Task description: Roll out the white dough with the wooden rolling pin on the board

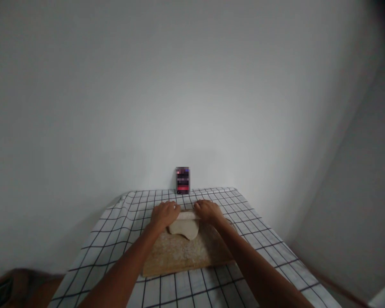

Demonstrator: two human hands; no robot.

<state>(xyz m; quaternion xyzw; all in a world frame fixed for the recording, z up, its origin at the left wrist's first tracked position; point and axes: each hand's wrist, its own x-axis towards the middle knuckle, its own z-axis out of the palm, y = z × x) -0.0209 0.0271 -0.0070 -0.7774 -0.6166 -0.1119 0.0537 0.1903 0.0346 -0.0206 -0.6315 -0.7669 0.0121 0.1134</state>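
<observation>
A pale rolling pin (188, 215) lies crosswise over a flattened piece of dough (186, 229). At the pin's left end, my left hand (165, 213) is closed over it, fingers curled forward. My right hand (209, 210) wraps the right end in the same way. Below the pin, the dough spreads toward me with an uneven, lobed edge. Under it is a wooden board (179, 259) dusted with flour. Both ends of the pin are hidden beneath my hands.
A white tablecloth with dark grid lines (109, 239) covers the table. Against the wall (192, 107) at the back stands a small upright dark screen, pixelated (182, 180). A brown object (16, 286) shows at the lower left, beyond the table's edge.
</observation>
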